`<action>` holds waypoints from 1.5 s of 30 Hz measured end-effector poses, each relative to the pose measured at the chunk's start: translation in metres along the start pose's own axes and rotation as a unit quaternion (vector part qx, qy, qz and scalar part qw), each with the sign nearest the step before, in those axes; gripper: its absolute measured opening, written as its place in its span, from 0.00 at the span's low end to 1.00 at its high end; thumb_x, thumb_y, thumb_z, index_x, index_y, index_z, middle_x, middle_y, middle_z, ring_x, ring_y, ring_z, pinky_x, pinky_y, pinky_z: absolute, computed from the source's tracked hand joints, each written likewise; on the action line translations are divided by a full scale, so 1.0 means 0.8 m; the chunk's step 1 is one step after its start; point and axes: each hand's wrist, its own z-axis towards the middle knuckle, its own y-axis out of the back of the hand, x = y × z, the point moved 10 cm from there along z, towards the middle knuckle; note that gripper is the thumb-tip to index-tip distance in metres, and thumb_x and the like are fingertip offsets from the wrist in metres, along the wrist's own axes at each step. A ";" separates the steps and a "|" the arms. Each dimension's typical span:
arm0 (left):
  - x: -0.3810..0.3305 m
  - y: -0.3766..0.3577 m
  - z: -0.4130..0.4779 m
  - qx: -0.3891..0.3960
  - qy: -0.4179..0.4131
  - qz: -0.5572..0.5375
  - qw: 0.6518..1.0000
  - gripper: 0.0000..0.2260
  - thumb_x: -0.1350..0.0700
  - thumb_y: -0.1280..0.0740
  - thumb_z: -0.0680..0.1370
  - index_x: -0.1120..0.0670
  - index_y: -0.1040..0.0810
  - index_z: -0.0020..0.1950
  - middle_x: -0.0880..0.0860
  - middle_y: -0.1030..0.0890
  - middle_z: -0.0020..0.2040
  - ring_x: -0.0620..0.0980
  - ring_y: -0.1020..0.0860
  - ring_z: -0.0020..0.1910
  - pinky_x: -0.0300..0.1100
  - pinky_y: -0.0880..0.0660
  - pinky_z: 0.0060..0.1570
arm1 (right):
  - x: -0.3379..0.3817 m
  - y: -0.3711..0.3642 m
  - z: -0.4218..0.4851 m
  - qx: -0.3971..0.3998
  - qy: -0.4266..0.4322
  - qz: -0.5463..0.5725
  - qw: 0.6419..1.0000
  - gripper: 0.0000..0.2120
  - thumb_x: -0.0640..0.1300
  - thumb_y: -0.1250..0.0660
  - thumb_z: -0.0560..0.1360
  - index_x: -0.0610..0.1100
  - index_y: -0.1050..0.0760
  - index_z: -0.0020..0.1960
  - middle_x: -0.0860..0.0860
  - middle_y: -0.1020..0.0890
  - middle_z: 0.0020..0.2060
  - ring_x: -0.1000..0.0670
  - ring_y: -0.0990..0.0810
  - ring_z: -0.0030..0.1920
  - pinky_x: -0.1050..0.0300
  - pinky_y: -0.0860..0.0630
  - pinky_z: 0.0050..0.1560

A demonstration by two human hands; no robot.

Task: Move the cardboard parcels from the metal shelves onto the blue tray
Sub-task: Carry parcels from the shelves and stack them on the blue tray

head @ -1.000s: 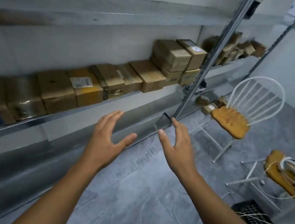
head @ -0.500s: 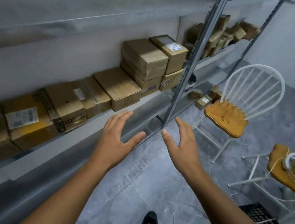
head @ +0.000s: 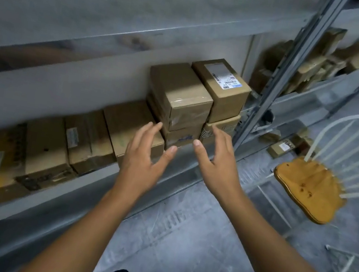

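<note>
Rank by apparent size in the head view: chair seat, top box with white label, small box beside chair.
1-2. Chair seat and top box with white label: look about alike, not ranked.
3. Small box beside chair: clearly smallest.

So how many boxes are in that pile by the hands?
4. Plain top box on the left, labelled top box beside it on the right, bottom left box and bottom right box under them. More may hide behind.

Brown cardboard parcels (head: 179,90) w/ a white label on one, grey metal shelves (head: 143,34), chair (head: 307,188) w/ white frame & orange-ish wood seat.
</note>
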 end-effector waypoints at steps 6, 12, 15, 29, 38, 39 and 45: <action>0.025 -0.038 0.106 -0.008 0.028 -0.015 0.999 0.31 0.28 0.40 0.76 0.30 0.41 0.78 0.46 0.48 0.83 0.50 0.43 0.82 0.52 0.37 0.75 | -0.037 -0.028 0.090 0.008 0.006 -0.010 1.000 0.33 0.62 0.39 0.82 0.48 0.41 0.82 0.51 0.35 0.75 0.51 0.35 0.76 0.49 0.31 0.73; 0.042 -0.077 0.155 0.011 0.038 -0.019 0.999 0.28 0.27 0.41 0.76 0.30 0.37 0.75 0.51 0.49 0.84 0.47 0.47 0.81 0.45 0.40 0.71 | -0.057 -0.033 0.124 -0.014 0.027 -0.044 0.999 0.31 0.57 0.40 0.83 0.45 0.39 0.81 0.51 0.34 0.73 0.54 0.32 0.72 0.76 0.40 0.66; 0.044 -0.079 0.149 -0.039 0.025 -0.035 0.998 0.23 0.32 0.36 0.77 0.38 0.31 0.70 0.54 0.42 0.82 0.25 0.49 0.75 0.26 0.42 0.66 | -0.069 -0.036 0.129 -0.027 0.010 0.001 1.000 0.30 0.57 0.40 0.82 0.46 0.39 0.80 0.51 0.34 0.73 0.55 0.32 0.73 0.71 0.37 0.68; 0.015 -0.060 0.092 -0.200 0.040 -0.111 0.973 0.15 0.43 0.29 0.78 0.44 0.31 0.59 0.50 0.33 0.77 0.47 0.33 0.77 0.42 0.29 0.68 | -0.056 -0.032 0.149 0.008 0.033 0.097 0.995 0.28 0.63 0.35 0.78 0.47 0.30 0.71 0.52 0.30 0.59 0.53 0.25 0.61 0.56 0.24 0.59; -0.007 0.016 -0.022 -0.344 0.087 -0.099 0.930 0.31 0.43 0.27 0.77 0.42 0.37 0.76 0.42 0.31 0.71 0.38 0.29 0.69 0.28 0.28 0.59 | 0.006 -0.063 0.092 0.145 0.100 0.213 0.961 0.22 0.57 0.28 0.77 0.55 0.32 0.66 0.56 0.20 0.60 0.54 0.19 0.61 0.49 0.19 0.58; -0.007 0.028 -0.040 -0.357 0.093 -0.087 0.925 0.32 0.43 0.27 0.77 0.41 0.38 0.77 0.40 0.32 0.71 0.37 0.30 0.69 0.26 0.29 0.59 | 0.017 -0.073 0.079 0.162 0.109 0.219 0.956 0.22 0.58 0.28 0.77 0.56 0.33 0.66 0.58 0.20 0.59 0.56 0.19 0.60 0.52 0.19 0.57; 0.010 0.116 -0.162 -0.440 0.149 -0.024 0.885 0.36 0.43 0.27 0.77 0.46 0.40 0.81 0.40 0.34 0.69 0.32 0.32 0.69 0.22 0.32 0.58 | 0.108 -0.151 -0.007 0.262 0.188 0.214 0.922 0.31 0.64 0.33 0.76 0.54 0.34 0.75 0.57 0.24 0.65 0.60 0.25 0.65 0.66 0.26 0.61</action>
